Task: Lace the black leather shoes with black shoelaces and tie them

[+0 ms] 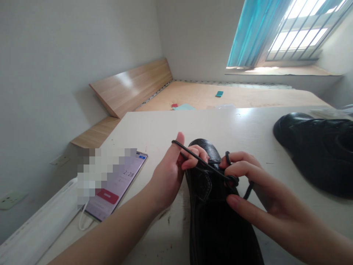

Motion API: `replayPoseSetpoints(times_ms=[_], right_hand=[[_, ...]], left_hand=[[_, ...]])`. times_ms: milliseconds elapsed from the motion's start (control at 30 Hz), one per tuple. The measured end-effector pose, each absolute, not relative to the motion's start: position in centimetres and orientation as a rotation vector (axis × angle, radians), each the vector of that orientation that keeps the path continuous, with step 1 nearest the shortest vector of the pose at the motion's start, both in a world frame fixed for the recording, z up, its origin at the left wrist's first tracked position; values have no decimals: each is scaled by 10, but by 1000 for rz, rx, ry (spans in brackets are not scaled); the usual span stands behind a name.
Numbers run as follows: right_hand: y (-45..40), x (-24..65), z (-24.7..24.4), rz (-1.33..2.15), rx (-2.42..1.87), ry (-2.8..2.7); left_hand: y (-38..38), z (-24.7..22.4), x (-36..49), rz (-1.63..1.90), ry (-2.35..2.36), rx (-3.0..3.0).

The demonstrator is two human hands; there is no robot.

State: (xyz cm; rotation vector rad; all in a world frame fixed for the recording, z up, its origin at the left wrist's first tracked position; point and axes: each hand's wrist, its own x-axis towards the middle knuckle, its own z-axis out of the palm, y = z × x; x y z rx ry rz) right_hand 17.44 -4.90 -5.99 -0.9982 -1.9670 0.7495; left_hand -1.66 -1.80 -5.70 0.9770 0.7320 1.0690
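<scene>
A black leather shoe (220, 228) lies on the white table, its toe pointing away from me. My left hand (176, 167) is at the left of the toe; a black shoelace (193, 154) runs taut over its raised thumb, and its other fingers curl over the shoe's front. My right hand (256, 187) is on the shoe's right side, with its fingers bent round the lace near a knot or bunch. One lace loop stands up by its fingertips. The exact grip of its fingertips on the lace is partly hidden.
A second black shoe (320, 154) rests at the right of the white table (154, 129). A lit phone (124, 187) with a white cable lies at the left, partly covered by a pixelated patch. Beyond the table is a wooden surface (248, 96) with small coloured items.
</scene>
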Motion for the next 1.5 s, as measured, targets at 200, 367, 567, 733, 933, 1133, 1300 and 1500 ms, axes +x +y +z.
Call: replayPoseSetpoints(times_ms=[200,367,567,733,933,1133,1300,1500], right_hand=[[-43,178,-62,1095,-972,-1708],[-42,181,-63,1224,-939,-1649],[-46,179,-56,1032,-1016,-1798],[-46,182,-61,1053,-977,-1756],[-44,183,-66,1211,-949,-1584],[-42,182,-63,1275,-978,-1491],[-45,183,-67,1178,-992,-1477],[-44,184,-69,1107,-1026,-1570]], left_hand=[[-18,-54,-18,1042,675,977],[-19,-53,-19,1010,671,981],[-20,-53,-20,1030,609,829],[-19,-52,-21,1116,585,688],[-14,-55,-18,1198,716,720],[-16,-64,-17,1151,833,990],[-16,-58,-16,1217,735,915],[-13,-56,-16,1231,681,628]])
